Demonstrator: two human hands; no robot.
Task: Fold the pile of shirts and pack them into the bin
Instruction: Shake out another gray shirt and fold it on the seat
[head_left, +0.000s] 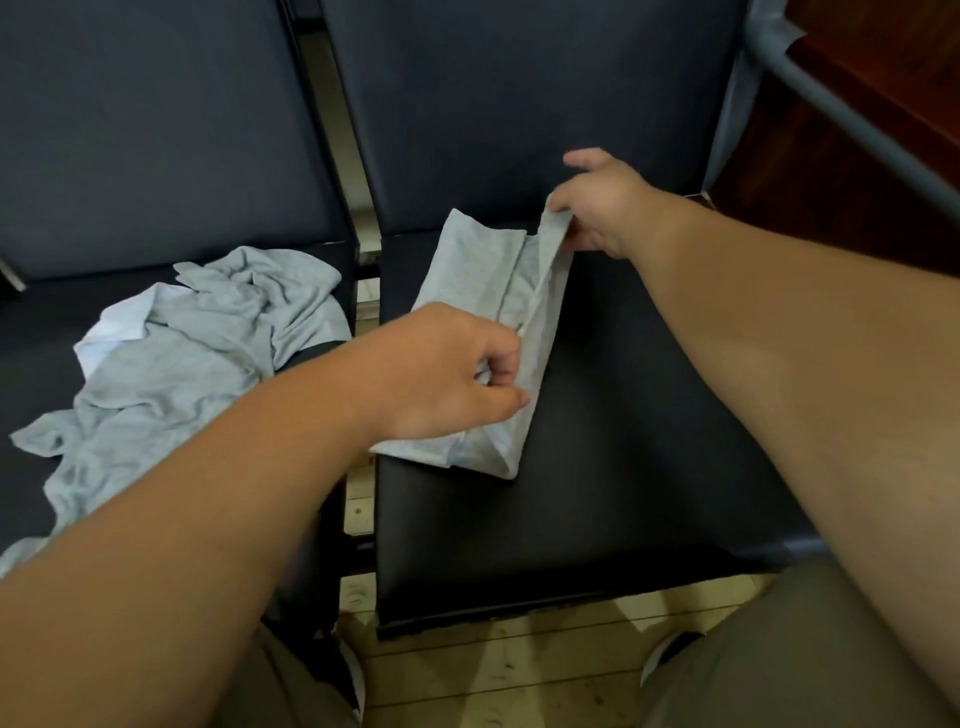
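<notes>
A light grey shirt (467, 260), folded into a long narrow strip with a raised flap along its right edge, lies at the left of the right-hand black seat (623, 441). The left hand (441, 374) pinches the flap at mid-length, fingers curled on the cloth. The right hand (605, 208) pinches its far corner. On the left-hand seat (31, 338) sits one crumpled pile of grey shirts (208, 364), their number unclear, with one white garment (124, 317) among them.

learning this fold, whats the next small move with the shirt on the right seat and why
Probably lay the lifted edge down flat: the left hand and right hand both pinch the long edge of the grey shirt, raised off the seat.
</notes>
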